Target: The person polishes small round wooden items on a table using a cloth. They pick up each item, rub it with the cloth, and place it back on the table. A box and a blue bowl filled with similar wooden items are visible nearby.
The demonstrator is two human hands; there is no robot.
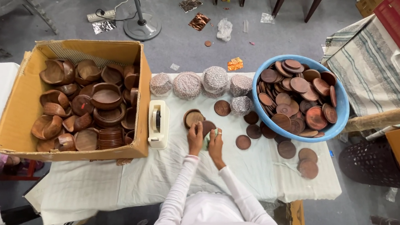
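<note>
Hands: left hand (195,136) grips a dark wooden lid (207,126); right hand (215,142) presses a pale-green cloth (206,141) against it, mid-desk (119,177). Risk: lid slipping, knocking loose discs (243,142).

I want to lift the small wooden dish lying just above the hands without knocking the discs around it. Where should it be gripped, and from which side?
Probably best from above: pinch the raised rim of the small wooden dish on its near edge, beside the left hand. It sits flat and open side up, so the rim is exposed; the tape dispenser crowds one side and a wooden disc lies on the other.
</note>
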